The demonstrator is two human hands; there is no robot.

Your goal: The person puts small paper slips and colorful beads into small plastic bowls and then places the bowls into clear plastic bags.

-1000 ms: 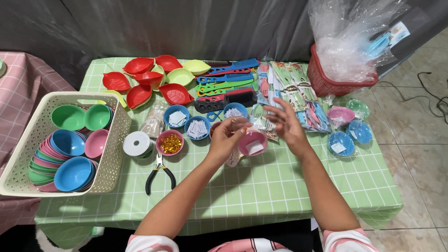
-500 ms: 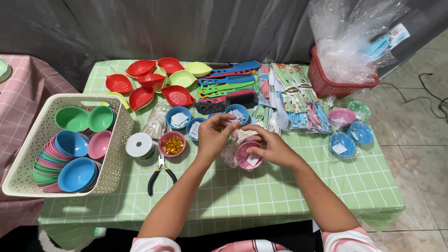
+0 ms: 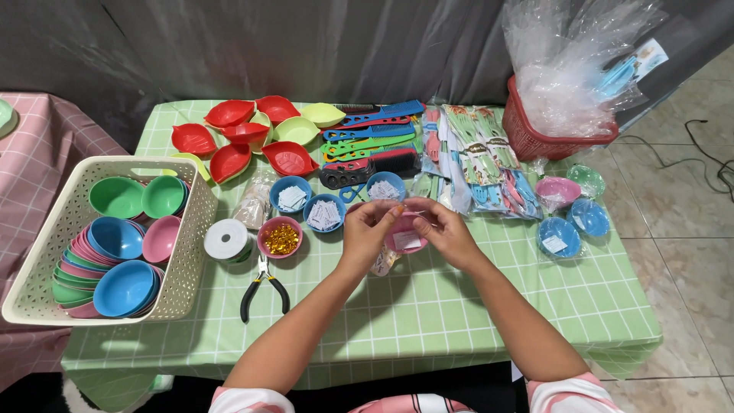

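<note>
My left hand and my right hand meet over the middle of the green checked table. Together they hold a small pink bowl wrapped in clear plastic, with a white paper slip inside it. The fingertips of both hands pinch the plastic at the bowl's top. Just beyond the hands stand three small blue bowls with white slips. A pink bowl of gold bits sits left of my left hand.
A cream basket of coloured bowls stands at the left. A white spool and black pliers lie next to it. Red and green leaf dishes, combs, packed cutlery, wrapped bowls and a red basket fill the back.
My right hand came back from the right and joined my left hand on the wrapped pink bowl. Both hands now pinch the plastic at its top.
</note>
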